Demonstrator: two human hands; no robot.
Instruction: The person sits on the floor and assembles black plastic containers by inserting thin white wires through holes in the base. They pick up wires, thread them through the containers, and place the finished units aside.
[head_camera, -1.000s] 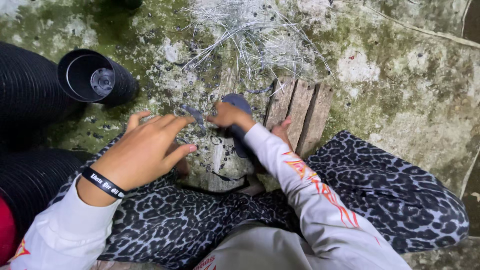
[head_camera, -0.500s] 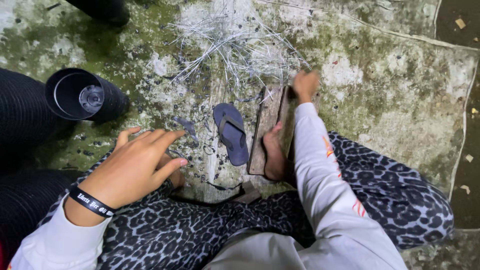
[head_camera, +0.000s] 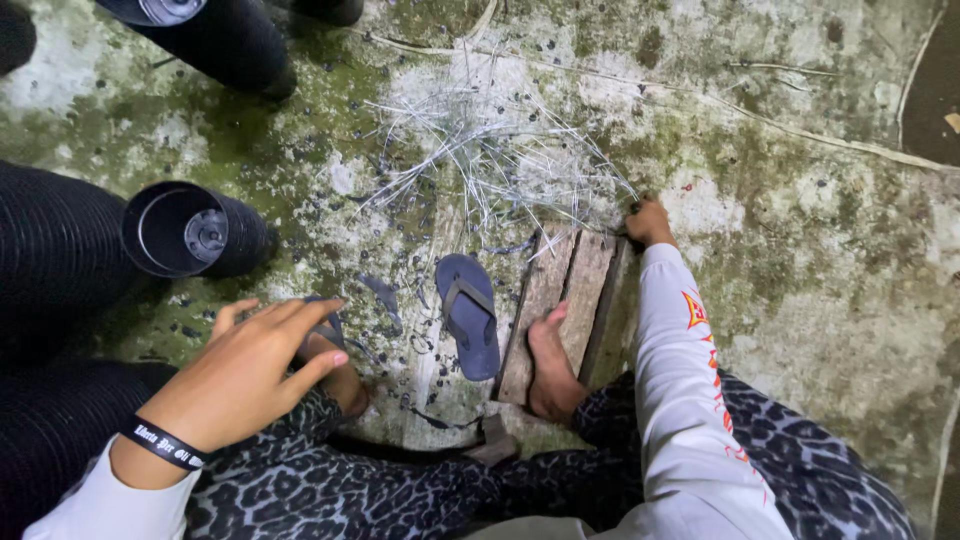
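Observation:
My right hand (head_camera: 648, 222) reaches forward to the edge of a heap of thin grey wire strands (head_camera: 500, 160) on the mossy concrete floor (head_camera: 800, 200); its fingers curl down at the strands, and what they grip is hidden. My left hand (head_camera: 250, 365) hovers over my left knee with fingers together and nothing in it; a black wristband is on that wrist. A blue flip-flop (head_camera: 470, 315) lies between my feet. My bare right foot (head_camera: 548, 365) rests on a small wooden plank board (head_camera: 565, 290).
A short black plastic cup-like pot (head_camera: 190, 232) lies on its side at the left. Long stacks of black pots (head_camera: 50, 260) run along the left edge, another stack (head_camera: 220, 35) at the top. Small dark scraps litter the floor.
My right hand moved from near the flip-flop out past the wooden board to the wire heap. The view has tilted so the pots and the heap appear lower. My left hand stayed over the knee.

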